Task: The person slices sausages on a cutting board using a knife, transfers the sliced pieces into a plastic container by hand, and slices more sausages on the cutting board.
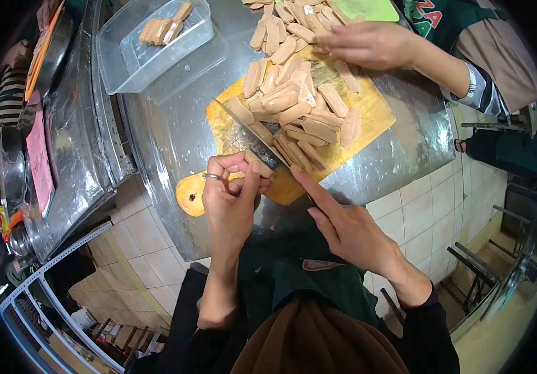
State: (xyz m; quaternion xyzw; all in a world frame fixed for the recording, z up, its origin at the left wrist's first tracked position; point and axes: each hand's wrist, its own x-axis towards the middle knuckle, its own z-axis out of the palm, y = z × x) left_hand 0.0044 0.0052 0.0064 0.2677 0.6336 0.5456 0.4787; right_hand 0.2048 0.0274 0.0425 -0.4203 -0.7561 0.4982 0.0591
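My left hand [228, 202], a ring on one finger, pinches a light brown sausage piece [261, 167] over the near edge of the yellow cutting board [377, 112]. A knife [248, 129] is gripped in my right hand [356, 234], its index finger stretched along the blade. The blade slants up and left across the board, close beside the held piece. Just beyond it lies a heap of similar sausage pieces [293, 100], several of them flat and long. My right hand partly hides the knife's handle.
Across the metal table [175, 124], another person's hand [374, 47] reaches over the heap's far end. A clear plastic container [156, 67] at the upper left holds several scored sausages [164, 30]. A green board [371, 9] lies at the far edge. Metal shelving [62, 262] stands lower left.
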